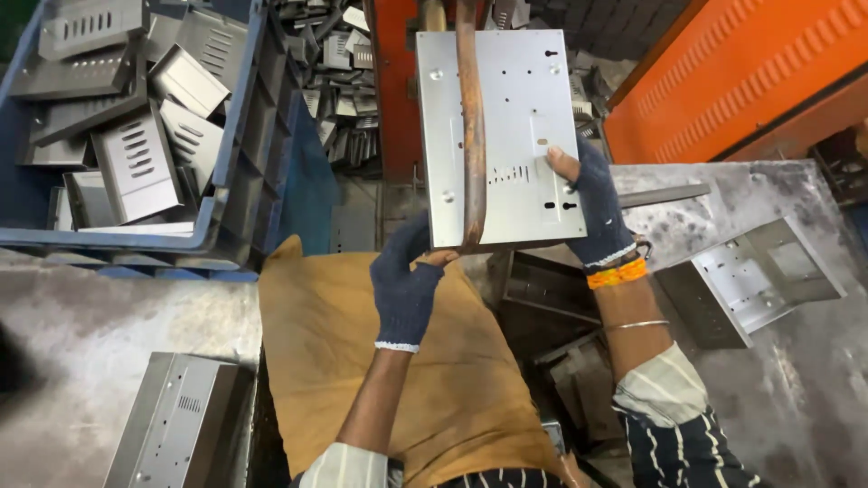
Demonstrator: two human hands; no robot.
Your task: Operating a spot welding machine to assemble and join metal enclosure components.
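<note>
Metal-fabrication workshop, sheet-metal pressing station

At ten o'clock a blue plastic crate [237, 136] is heaped with grey stamped sheet-metal parts [136, 163], slotted and bent alike; more such parts lie piled at twelve o'clock [339, 99]. Orange-painted machine housings stand at twelve [398, 81] and at two o'clock [723, 72], the latter ribbed. A worn, scuffed steel worktable [796, 380] fills four o'clock, bearing a bent metal bracket [759, 280]; another folded panel [176, 425] rests at seven o'clock. At the centre, hands in dark knit work gloves [404, 289] hold a punched metal plate [497, 136] against a rusty bar [470, 126], over a brown cloth apron [362, 361].
</note>
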